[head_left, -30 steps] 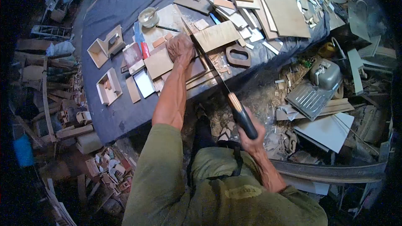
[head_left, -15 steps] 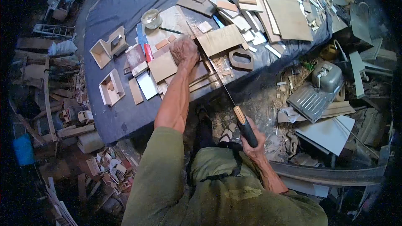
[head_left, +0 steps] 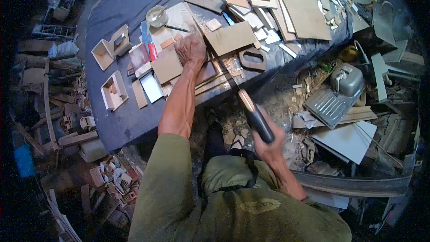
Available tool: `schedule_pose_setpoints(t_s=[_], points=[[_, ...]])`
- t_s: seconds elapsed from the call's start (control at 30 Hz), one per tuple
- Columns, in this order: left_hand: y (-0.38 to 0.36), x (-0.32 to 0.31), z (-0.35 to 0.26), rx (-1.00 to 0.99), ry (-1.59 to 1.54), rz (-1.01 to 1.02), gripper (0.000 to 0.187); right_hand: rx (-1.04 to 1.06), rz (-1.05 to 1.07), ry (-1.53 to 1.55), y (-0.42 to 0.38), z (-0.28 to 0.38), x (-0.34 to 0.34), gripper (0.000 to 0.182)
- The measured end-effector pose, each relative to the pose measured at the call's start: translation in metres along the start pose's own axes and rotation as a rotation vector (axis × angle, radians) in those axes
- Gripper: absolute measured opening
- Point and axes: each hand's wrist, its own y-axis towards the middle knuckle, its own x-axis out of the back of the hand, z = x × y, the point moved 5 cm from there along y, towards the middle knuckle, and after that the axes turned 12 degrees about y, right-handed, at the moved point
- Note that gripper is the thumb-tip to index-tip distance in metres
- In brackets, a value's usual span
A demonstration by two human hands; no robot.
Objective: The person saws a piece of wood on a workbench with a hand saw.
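Observation:
My right hand [head_left: 270, 141] is wrapped round the black and wood-coloured handle of a handsaw [head_left: 256, 119] at the near side of the table. The saw's thin blade runs forward, between the board under my left hand and a wider plywood piece [head_left: 230, 39] on the right. My left hand [head_left: 191, 50], fingers curled, presses down on a light brown wooden board [head_left: 166, 66]. The hand covers part of the board, and the fingertips are hidden. Sawdust and small chips [head_left: 233, 66] lie beside the blade. A loose wooden saw handle-shaped piece [head_left: 252, 67] rests to the right.
Small open wooden boxes [head_left: 113, 90], a glass jar [head_left: 156, 16], a pencil [head_left: 177, 28] and a red-and-blue tool [head_left: 152, 51] lie left on the dark-covered table [head_left: 134, 127]. Boards and offcuts [head_left: 304, 9] pile up at the back right. A metal sink [head_left: 333, 103] sits on the cluttered floor.
My right hand has pushed the handsaw forward and slightly left, bringing its handle closer to the table edge. My left hand stays on the board. The whole view has shifted a little.

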Motion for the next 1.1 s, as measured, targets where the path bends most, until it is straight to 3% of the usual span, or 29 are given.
schedule_pose_setpoints(t_s=[0.03,0.1,0.2,0.27,0.3,0.33,0.43,0.5,0.63,0.83,1.0,1.03,1.07,1.1], points=[[0.001,0.0,0.001,-0.02,0.0,-0.021,0.017,-0.155,0.017,0.066,0.015,-0.012,-0.01,0.062],[0.006,0.001,0.005,-0.019,-0.022,-0.074,0.017,-0.051,0.027,0.033,0.027,-0.024,-0.018,0.062],[0.002,0.005,0.002,0.031,-0.012,-0.03,0.018,-0.154,0.007,0.087,0.017,-0.049,-0.015,0.061],[0.007,0.002,0.002,0.055,-0.027,0.022,0.019,-0.094,0.007,0.06,0.011,-0.065,-0.016,0.062],[0.005,0.001,0.002,0.062,-0.032,0.058,0.019,-0.076,0.005,0.05,0.009,-0.063,-0.018,0.062],[0.003,-0.001,0.005,0.067,-0.029,0.107,0.02,-0.206,0.059,0.097,0.005,-0.062,-0.016,0.062],[0.009,-0.005,0.001,0.052,-0.046,0.154,0.022,0.016,0.03,0.012,-0.021,-0.024,0.005,0.063],[0.004,-0.011,0.004,0.019,-0.043,0.084,0.024,-0.132,0.057,-0.025,-0.057,-0.015,0.034,0.062],[0.008,-0.003,0.003,0.058,-0.065,0.188,0.022,-0.086,0.046,-0.104,-0.065,0.013,0.052,0.059],[0.017,0.013,-0.005,-0.117,0.034,0.054,0.017,-0.191,-0.02,0.055,0.002,0.003,0.012,0.061],[0.012,-0.014,0.008,-0.069,-0.019,0.137,0.019,-0.007,-0.001,-0.002,-0.006,-0.019,-0.002,0.063],[0.012,-0.014,0.008,-0.062,-0.035,0.079,0.019,0.067,-0.019,-0.019,-0.004,-0.023,-0.002,0.063],[0.009,-0.012,0.009,-0.064,-0.049,0.024,0.02,-0.07,0.019,-0.022,-0.011,-0.036,-0.001,0.064],[0.008,-0.008,0.006,-0.066,-0.065,-0.032,0.02,-0.071,0.014,-0.01,-0.012,-0.044,0.001,0.063]])
